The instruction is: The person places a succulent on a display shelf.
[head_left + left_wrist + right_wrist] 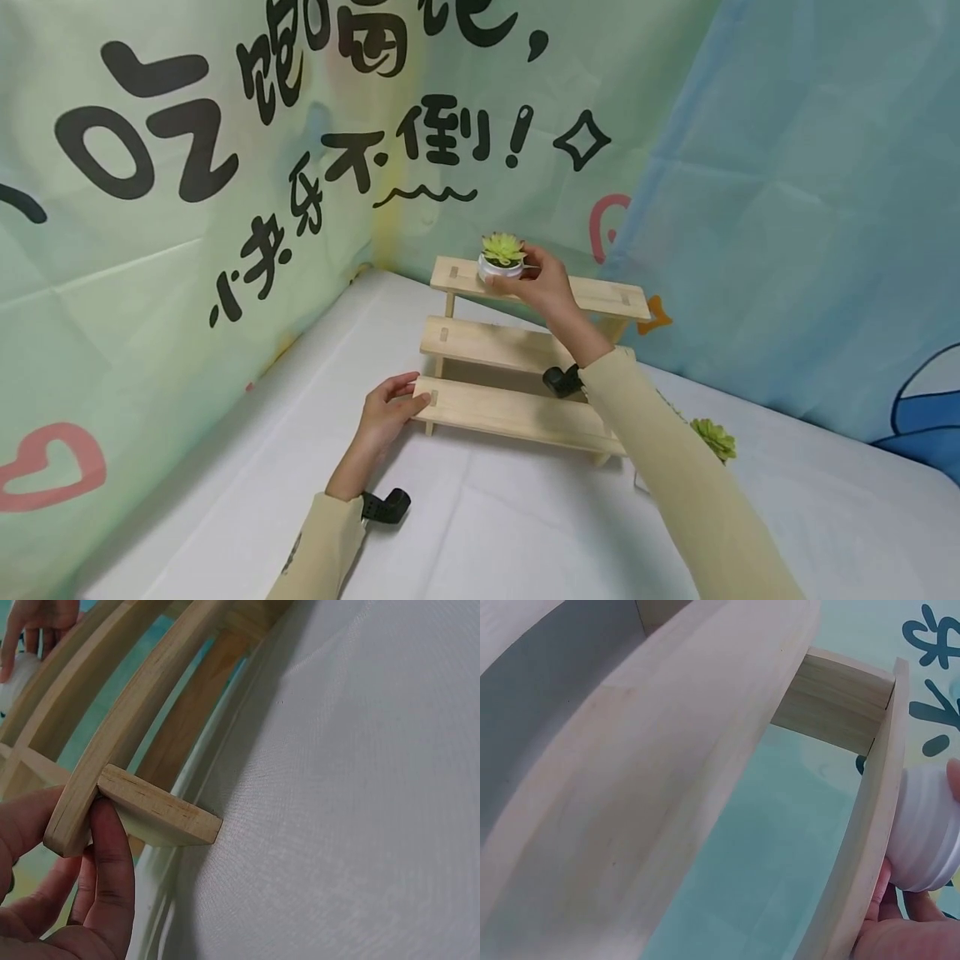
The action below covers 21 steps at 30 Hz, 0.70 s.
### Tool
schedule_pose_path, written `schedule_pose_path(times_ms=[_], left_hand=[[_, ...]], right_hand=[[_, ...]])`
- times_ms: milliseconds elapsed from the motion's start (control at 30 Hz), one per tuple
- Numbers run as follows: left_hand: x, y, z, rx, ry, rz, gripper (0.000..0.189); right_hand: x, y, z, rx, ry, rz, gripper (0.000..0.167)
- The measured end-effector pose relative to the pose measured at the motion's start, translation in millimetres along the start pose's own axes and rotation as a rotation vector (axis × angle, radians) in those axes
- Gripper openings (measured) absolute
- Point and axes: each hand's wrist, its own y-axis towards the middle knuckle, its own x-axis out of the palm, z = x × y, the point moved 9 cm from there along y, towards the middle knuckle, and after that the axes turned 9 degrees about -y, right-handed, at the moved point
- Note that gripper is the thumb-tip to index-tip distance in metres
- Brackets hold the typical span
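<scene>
A three-tier wooden shelf stand (517, 412) stands on the white-covered table. My left hand (385, 414) pinches the left end of its lowest board, thumb on top; the left wrist view shows fingers (112, 877) curled beneath the board beside a leg. My right hand (549, 289) holds a potted succulent (502, 250) by its small white pot at the top board, left of its middle. In the right wrist view the white pot (924, 829) is right at the board's edge, with fingers around it.
Another green succulent (714, 439) is on the table to the right, partly hidden behind my right sleeve (675, 475). Printed cloth backdrops (487, 100) rise behind and to the left of the white table (480, 533). Each wrist wears a black camera (387, 506).
</scene>
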Motion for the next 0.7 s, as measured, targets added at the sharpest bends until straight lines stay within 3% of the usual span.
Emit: schedule_pose_path(times_ms=[167, 400, 700], left_hand=[[0.8, 0.1, 0.1, 0.001, 0.002, -0.001, 0.044], [-0.3, 0.0, 0.6, 0.010, 0.020, -0.006, 0.045], [1.4, -1.6, -0.6, -0.010, 0.007, -0.004, 0.045]], right_hand=[[0, 0.5, -1, -0.018, -0.001, 0.006, 0.069], [2, -3.0, -5, -0.039, -0.027, -0.061, 0.075], [-12, -21.3, 5, 0.020, -0.017, -0.074, 0.076]])
